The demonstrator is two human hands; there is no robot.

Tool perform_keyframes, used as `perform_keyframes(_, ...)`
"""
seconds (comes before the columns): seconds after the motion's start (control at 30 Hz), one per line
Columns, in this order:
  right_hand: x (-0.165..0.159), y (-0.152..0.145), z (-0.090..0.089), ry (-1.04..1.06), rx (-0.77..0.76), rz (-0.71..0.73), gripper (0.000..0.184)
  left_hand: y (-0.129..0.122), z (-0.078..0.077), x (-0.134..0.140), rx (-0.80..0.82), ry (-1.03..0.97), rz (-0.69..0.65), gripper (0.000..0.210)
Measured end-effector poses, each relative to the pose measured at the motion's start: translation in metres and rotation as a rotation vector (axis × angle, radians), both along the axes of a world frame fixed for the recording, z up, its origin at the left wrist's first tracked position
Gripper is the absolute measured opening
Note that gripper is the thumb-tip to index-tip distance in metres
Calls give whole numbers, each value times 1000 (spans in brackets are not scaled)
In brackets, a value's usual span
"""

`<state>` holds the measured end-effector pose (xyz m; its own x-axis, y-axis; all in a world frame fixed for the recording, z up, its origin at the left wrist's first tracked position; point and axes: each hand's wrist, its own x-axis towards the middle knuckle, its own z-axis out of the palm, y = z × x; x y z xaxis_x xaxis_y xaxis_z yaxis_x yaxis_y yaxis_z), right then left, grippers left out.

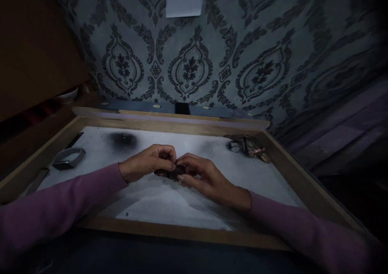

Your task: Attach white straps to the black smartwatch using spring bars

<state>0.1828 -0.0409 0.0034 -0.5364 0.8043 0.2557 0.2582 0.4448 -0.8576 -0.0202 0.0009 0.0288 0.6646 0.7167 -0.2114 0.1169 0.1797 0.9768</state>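
Near the middle of the white-lined tray [145, 213], both my hands meet over a small dark object [172, 174] whose kind I cannot make out. My left hand [153, 161] is closed in a pinch, thumb against forefinger, at the top of it. Bent fingers and thumb of my right hand [204, 175] grip its right side. What lies between the fingertips is mostly hidden, and the light is dim.
At the left inside the tray lie a grey band [69, 159] like a watch strap and a dark flat strip [74, 140]. A tangled heap of dark and shiny pieces [247, 148] sits at the back right. Wooden sides frame the tray; patterned wallpaper [190, 68] rises behind.
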Motion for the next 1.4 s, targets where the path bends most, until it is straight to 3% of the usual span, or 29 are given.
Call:
perform_keyframes(0.27,-3,-3,-3,-96,177,4,7,-5,-4,4,-7,18,9,20)
perform_keyframes(0.77,-5,-2,-10,-121,184,4,3,-5,-17,2,21,-15,20,28)
perform_keyframes(1.03,-7,-3,-5,-90,58,-58,8,-2,-19,0,-4,-61,96,36)
perform_keyframes(1.13,-9,-4,-5,-96,138,-109,14,-2,-20,0,-40,-74,108,44)
perform_keyframes(1.4,-7,-7,-3,-187,415,-178,10,-6,-15,4,-53,-126,127,54)
